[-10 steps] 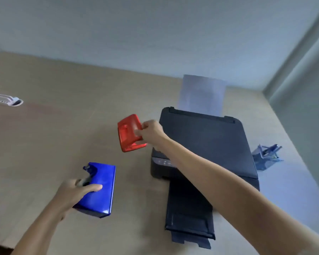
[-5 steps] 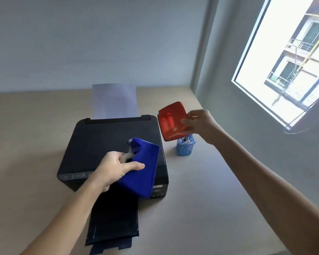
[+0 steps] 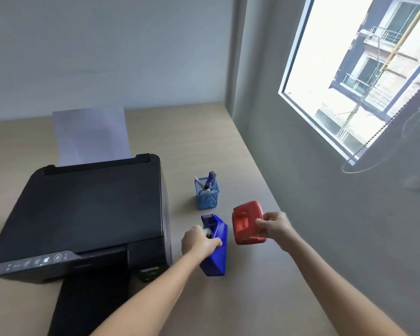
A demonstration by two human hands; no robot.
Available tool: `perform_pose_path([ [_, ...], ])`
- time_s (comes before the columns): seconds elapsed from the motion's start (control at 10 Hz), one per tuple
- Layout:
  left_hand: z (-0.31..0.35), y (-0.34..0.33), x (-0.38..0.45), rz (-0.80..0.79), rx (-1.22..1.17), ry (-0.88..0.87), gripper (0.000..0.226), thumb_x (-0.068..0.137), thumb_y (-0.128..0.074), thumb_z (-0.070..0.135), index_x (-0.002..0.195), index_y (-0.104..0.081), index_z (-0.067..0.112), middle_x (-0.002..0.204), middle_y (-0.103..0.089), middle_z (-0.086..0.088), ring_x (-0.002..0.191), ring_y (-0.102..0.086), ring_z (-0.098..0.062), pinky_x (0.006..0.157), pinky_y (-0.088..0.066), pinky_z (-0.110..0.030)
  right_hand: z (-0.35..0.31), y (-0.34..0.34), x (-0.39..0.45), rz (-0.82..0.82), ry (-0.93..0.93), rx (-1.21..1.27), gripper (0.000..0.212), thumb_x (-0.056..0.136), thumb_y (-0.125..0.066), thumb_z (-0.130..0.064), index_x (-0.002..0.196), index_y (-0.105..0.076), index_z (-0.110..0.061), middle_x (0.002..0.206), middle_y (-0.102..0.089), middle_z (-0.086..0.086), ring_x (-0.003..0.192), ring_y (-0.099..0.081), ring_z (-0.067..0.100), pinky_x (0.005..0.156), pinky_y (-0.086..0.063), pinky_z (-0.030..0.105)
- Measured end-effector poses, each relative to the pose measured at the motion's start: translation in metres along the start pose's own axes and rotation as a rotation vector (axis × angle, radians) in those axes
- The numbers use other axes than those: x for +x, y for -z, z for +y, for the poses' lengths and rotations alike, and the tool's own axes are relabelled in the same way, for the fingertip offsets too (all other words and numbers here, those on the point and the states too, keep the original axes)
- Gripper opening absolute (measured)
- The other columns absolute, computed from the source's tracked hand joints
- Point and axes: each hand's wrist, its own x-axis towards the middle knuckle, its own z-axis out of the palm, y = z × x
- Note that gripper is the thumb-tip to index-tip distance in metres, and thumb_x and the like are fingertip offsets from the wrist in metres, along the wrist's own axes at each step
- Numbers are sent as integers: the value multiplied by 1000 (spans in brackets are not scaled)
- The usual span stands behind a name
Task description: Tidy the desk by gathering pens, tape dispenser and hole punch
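Note:
My left hand (image 3: 199, 241) grips the blue tape dispenser (image 3: 217, 248), which is low over the desk just right of the printer; I cannot tell whether it touches the desk. My right hand (image 3: 274, 226) holds the red hole punch (image 3: 246, 221) by its right side, next to the dispenser. Behind both stands a blue mesh pen cup (image 3: 206, 195) with several pens (image 3: 211, 179) sticking out of it.
A black printer (image 3: 87, 209) with paper (image 3: 90, 137) in its rear feed and an extended front tray (image 3: 87, 304) fills the left of the wooden desk (image 3: 228, 299). A grey wall with a window (image 3: 364, 69) borders the desk's right edge.
Both hands carried the dispenser and the punch from over the printer down to the desk strip right of it, in front of the pen cup. The camera swung right.

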Motion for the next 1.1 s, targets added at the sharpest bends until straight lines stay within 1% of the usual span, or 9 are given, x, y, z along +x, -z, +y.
perform_pose_path([
  [0.1, 11, -12, 22, 98, 25, 76, 45, 65, -74, 38, 102, -64, 13, 110, -70, -9, 102, -65, -30, 77, -52, -30, 20, -13, 23, -16, -34, -43, 20, 76, -70, -2, 60, -61, -11, 60, -62, 11, 65, -65, 32, 75, -56, 63],
  [0.2, 21, -26, 42, 128, 58, 121, 41, 73, -72, 33, 106, -61, 9, 116, -68, -11, 108, -64, -31, 84, -53, -33, 21, -29, 36, -29, -52, -51, 21, 80, -67, -1, 63, -59, -11, 63, -61, 10, 64, -65, 30, 71, -59, 56],
  [0.3, 28, -35, 51, 156, 89, 127, 41, 76, -72, 34, 106, -62, 9, 117, -67, -11, 107, -64, -30, 86, -54, -35, 14, -41, 41, -34, -39, -54, 24, 84, -63, 1, 64, -57, -12, 62, -59, 7, 51, -62, 19, 52, -61, 34],
  [0.6, 35, -43, 74, 191, 144, 103, 55, 73, -76, 35, 113, -59, 2, 116, -66, -13, 106, -65, -31, 83, -55, -37, 6, -45, 63, -44, -27, -150, 9, 85, -64, -5, 77, -65, -8, 77, -67, 13, 56, -67, 22, 51, -60, 28],
  [0.7, 34, -44, 76, 158, 141, 99, 66, 72, -76, 45, 117, -55, 1, 119, -64, -13, 109, -64, -30, 86, -54, -38, 9, -45, 64, -33, -20, -142, 8, 85, -64, -7, 77, -65, -9, 81, -68, 15, 60, -68, 23, 63, -63, 37],
  [0.8, 31, -41, 64, 122, 46, 34, 82, 70, -75, 53, 122, -46, -3, 124, -58, -17, 118, -58, -32, 95, -51, -40, 9, -45, 54, -13, 22, -236, 21, 88, -62, -21, 97, -69, -4, 92, -71, 14, 75, -68, 25, 74, -60, 41],
  [0.9, 16, -30, 28, 44, -2, -117, 103, 73, -72, 53, 141, -25, -8, 143, -38, -21, 138, -35, -33, 115, -34, -38, 1, -38, 33, 40, 79, -262, 44, 91, -57, -32, 127, -52, -8, 122, -61, 16, 109, -59, 28, 80, -48, 33],
  [1.0, -19, -14, -29, -37, -15, -268, 108, 79, -67, 51, 152, -4, 3, 159, -18, -11, 149, -17, -23, 120, -18, -30, -16, -24, -4, 101, 148, -199, 41, 92, -56, -31, 128, -50, -14, 129, -56, 16, 112, -56, 27, 86, -48, 36],
  [1.1, -85, 8, -76, -186, -27, -334, 89, 79, -66, 52, 150, -23, 19, 151, -39, 3, 139, -38, -6, 111, -30, -16, -54, -7, -58, 137, 294, -48, 26, 92, -58, -23, 116, -59, -16, 118, -64, 16, 102, -63, 29, 85, -54, 42],
])
